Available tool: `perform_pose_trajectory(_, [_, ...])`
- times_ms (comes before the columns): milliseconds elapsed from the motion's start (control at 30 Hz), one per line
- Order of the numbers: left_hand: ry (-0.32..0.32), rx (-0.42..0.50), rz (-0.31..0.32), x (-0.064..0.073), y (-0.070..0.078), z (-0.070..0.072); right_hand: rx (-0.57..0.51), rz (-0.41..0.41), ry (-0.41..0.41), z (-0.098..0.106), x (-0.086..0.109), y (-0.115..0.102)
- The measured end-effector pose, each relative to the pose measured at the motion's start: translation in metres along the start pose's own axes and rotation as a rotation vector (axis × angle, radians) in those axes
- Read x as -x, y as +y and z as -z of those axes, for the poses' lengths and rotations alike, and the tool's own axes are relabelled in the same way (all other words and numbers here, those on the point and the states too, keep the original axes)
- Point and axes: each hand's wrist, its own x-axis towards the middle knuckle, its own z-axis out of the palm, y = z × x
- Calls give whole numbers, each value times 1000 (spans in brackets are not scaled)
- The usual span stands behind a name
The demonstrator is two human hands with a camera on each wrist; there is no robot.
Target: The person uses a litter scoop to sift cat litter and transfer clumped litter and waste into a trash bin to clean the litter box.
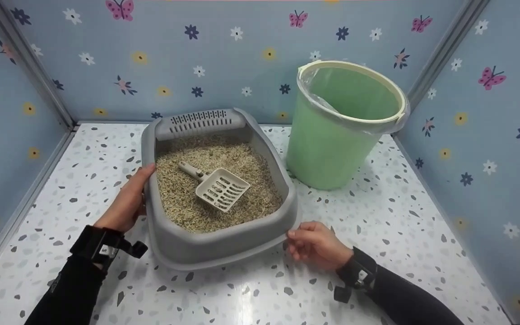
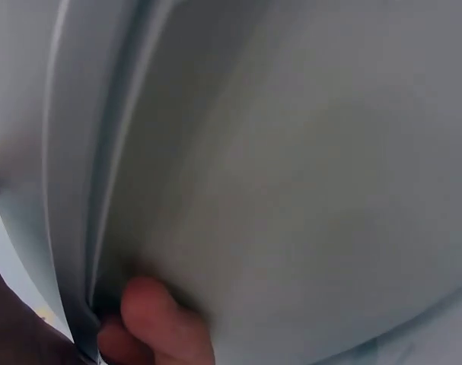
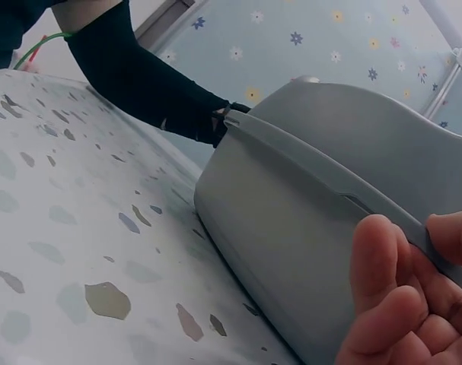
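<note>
A grey litter box point(image 1: 224, 246) stands at an angle on the speckled tabletop, filled with tan pellet litter point(image 1: 183, 203). On the litter lies a beige slotted scoop point(image 1: 223, 188), its handle toward the back left. My left hand point(image 1: 127, 198) grips the box's left side; in the left wrist view the fingers point(image 2: 170, 327) curl beneath its projecting rim. At the front right corner my right hand point(image 1: 316, 246) pinches that same rim between thumb and curled fingers point(image 3: 375, 258). Neither hand touches the scoop.
Behind and right of the box stands a green bin point(image 1: 327, 149) lined with a clear bag. Blue floral panels point(image 1: 242, 54) enclose the back and sides of the white speckled tabletop point(image 1: 413, 253).
</note>
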Motion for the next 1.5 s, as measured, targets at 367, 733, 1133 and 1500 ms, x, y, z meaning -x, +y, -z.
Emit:
perform_pose_trajectory(367, [-3,-33,-29,0,-2,0,880,-172,-292,22,6,-85])
perform_pose_trajectory(733, [60,-111,-30,-1,-1,5,1145,37,-245,-55,-81,-226])
perform_pose_trajectory(1133, [89,-97,-45,-2,-5,-2,1900,125,-401,-112,-231,-187])
perform_pose_trajectory(1500, [84,-112,-34,-3,-5,-5,2399,347,-624,-115,-264,-121])
